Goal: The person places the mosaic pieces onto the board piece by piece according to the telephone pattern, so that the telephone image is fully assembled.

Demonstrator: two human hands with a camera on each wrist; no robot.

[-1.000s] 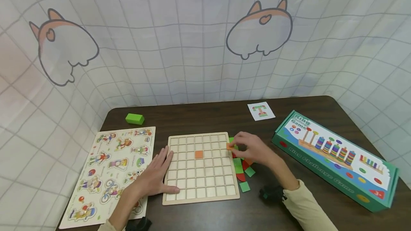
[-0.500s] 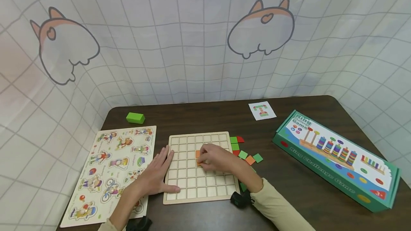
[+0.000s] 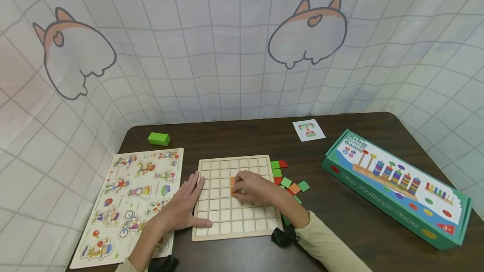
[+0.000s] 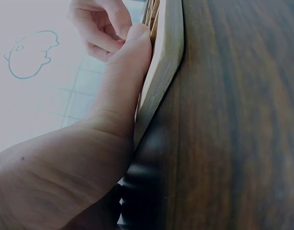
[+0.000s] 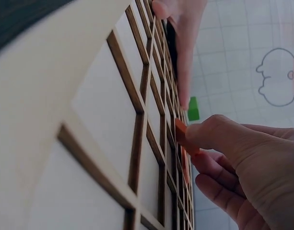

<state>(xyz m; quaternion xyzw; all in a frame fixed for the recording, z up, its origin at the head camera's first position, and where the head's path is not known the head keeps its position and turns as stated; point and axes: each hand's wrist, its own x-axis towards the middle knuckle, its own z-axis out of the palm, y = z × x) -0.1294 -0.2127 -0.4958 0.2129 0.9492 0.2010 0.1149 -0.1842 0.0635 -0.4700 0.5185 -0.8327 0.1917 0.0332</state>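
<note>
A wooden grid board (image 3: 213,215) of square cells lies on the table. My left hand (image 3: 183,205) rests along its left edge, fingers straight, thumb over the lower left corner. Over the middle of the board, my right hand (image 3: 253,187) pinches an orange square tile (image 5: 183,136) between thumb and fingers. In the right wrist view this tile stands tilted with its lower edge at a cell. A second orange tile (image 3: 232,181) sits in the cell just above, partly covered by the right fingers in the head view.
Loose green, red and orange tiles (image 3: 286,181) lie right of the board. Behind them is a pattern card (image 3: 309,130). A green game box (image 3: 397,190) stands at the right, a picture puzzle board (image 3: 128,209) at the left, and a green block (image 3: 159,139) at the back left.
My right hand has carried the orange tile left from the loose tiles to the board's middle, and over the last half second stays there. My left hand has stayed put.
</note>
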